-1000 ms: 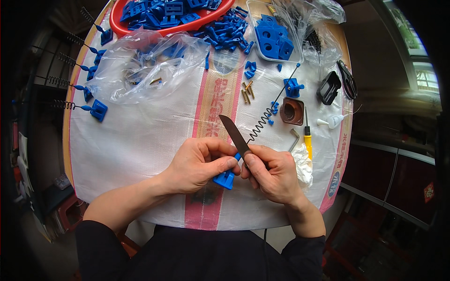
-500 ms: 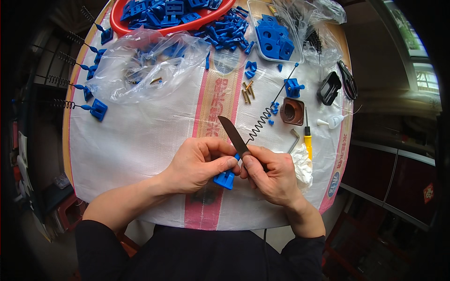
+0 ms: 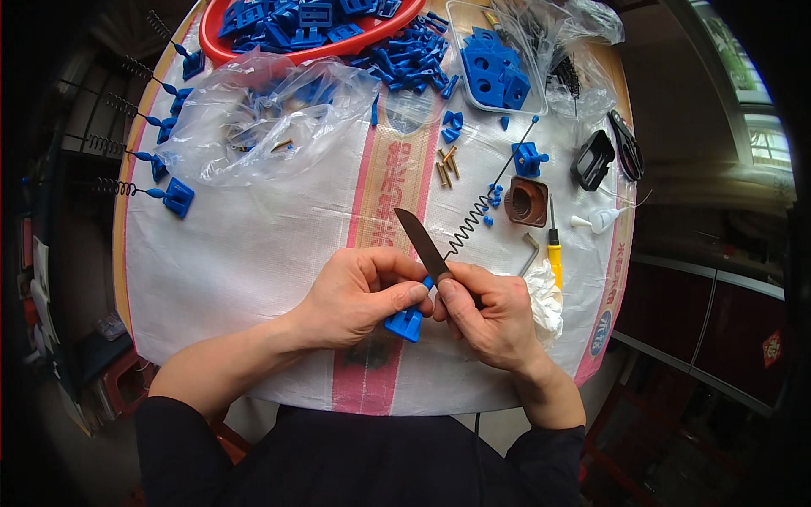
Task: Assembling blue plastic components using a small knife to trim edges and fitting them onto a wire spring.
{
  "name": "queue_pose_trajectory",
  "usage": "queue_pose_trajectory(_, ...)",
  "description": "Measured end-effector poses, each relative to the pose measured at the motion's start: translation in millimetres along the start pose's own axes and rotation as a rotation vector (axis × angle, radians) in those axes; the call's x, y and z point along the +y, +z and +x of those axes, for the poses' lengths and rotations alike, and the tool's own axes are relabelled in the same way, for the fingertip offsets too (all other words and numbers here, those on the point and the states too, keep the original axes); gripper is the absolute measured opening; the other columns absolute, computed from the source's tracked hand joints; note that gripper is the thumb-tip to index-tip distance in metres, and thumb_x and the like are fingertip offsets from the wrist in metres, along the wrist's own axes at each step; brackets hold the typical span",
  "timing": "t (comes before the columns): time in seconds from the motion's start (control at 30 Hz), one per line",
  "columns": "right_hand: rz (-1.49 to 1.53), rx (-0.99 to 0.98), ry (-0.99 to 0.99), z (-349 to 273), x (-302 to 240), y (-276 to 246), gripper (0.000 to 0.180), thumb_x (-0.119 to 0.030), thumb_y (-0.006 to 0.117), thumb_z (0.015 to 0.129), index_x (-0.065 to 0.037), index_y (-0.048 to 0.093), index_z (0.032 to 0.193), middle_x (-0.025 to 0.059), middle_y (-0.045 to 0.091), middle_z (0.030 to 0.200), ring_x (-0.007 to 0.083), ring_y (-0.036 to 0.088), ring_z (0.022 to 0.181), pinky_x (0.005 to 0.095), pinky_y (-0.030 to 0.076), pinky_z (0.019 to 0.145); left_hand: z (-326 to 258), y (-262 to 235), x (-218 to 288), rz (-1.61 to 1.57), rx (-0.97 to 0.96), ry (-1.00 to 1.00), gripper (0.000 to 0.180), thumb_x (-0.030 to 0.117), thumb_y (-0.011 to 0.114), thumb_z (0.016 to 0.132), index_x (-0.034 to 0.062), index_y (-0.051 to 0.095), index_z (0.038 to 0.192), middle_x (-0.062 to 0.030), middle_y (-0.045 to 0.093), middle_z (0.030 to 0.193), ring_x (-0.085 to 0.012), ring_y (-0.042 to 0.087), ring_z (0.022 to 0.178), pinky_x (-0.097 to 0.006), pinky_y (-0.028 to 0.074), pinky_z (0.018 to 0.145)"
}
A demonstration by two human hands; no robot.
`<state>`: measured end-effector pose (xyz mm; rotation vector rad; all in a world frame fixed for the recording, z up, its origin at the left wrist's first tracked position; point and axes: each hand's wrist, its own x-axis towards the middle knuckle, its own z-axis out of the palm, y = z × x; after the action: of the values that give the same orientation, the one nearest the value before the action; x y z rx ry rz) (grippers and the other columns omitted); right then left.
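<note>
My left hand (image 3: 359,296) is closed on a blue plastic bracket (image 3: 404,324), its thumb and fingers pinching the narrow neck. From that neck a black coil spring wire (image 3: 467,228) runs up and to the right, ending in a small blue tip. In my right hand (image 3: 490,308) is a knife (image 3: 420,241), its dark blade pointing up and left across the neck of the bracket. The knife's handle is hidden inside my right fingers, and the exact contact between blade and plastic is covered. Both hands nearly touch above the cloth.
A red basin (image 3: 312,52) of blue parts stands at the back, beside a clear plastic tub (image 3: 541,97). Finished-looking blue brackets with springs (image 3: 177,198) line the left edge. Brass screws (image 3: 448,166), a brown pot (image 3: 527,203), a yellow screwdriver (image 3: 554,253) and scissors (image 3: 626,144) lie around.
</note>
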<state>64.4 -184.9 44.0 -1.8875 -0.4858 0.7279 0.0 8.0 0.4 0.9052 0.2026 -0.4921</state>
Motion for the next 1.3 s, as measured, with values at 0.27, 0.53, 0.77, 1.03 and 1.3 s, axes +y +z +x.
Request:
queue_pose_trajectory(0.27,-0.024,0.007,-0.044,-0.6,2.0,1.1,0.021,-0.005,0.059,0.093,0.004,0.065,0.111,0.009,0.07,0.074,0.0125,0.067,0.064,0.0251,0.053,0.058,-0.1,0.2,0.3,0.016,-0.003,0.004,0.02,0.005,0.058,0.096,-0.0041,0.059,0.113,-0.0094,0.069,0.094,-0.0138,0.067,0.088,-0.026,0.055,0.076)
queue_pose_trajectory(0.53,0.022,0.001,-0.013,-0.6,3.6,0.6,0.021,-0.006,0.058,0.094,0.003,0.065,0.112,0.0081,0.07,0.073,0.0109,0.066,0.064,0.025,0.053,0.058,0.1,0.6,-0.9,0.008,0.01,-0.004,0.021,0.006,0.059,0.096,-0.0045,0.059,0.114,-0.01,0.069,0.094,-0.0143,0.068,0.089,-0.026,0.055,0.075)
queue_pose_trajectory(0.77,-0.022,0.012,-0.024,-1.3,2.9,1.6,0.021,-0.005,0.059,0.093,0.002,0.065,0.112,0.0081,0.07,0.073,0.0117,0.067,0.063,0.0251,0.053,0.057,-0.1,-0.2,-1.4,0.01,-0.003,0.011,0.022,0.006,0.059,0.096,-0.0048,0.058,0.115,-0.0108,0.069,0.096,-0.0155,0.068,0.091,-0.027,0.055,0.077)
queue_pose_trajectory(1.03,-0.037,0.005,-0.049,-0.7,4.0,1.2,0.022,-0.005,0.059,0.092,0.002,0.065,0.112,0.0085,0.069,0.073,0.0125,0.067,0.063,0.0254,0.053,0.057,-0.1,0.2,-1.5,0.0,-0.011,0.014,0.021,0.005,0.058,0.096,-0.0048,0.059,0.114,-0.0102,0.069,0.096,-0.015,0.068,0.09,-0.027,0.055,0.077)
queue_pose_trajectory(1.3,-0.043,-0.003,-0.041,-1.0,3.6,0.7,0.021,-0.005,0.06,0.092,0.003,0.064,0.111,0.0103,0.071,0.076,0.015,0.071,0.07,0.0252,0.056,0.06,-0.3,-0.6,-3.1,0.007,-0.003,0.015,0.02,0.005,0.058,0.096,-0.0046,0.059,0.113,-0.0096,0.069,0.095,-0.014,0.067,0.089,-0.026,0.054,0.077)
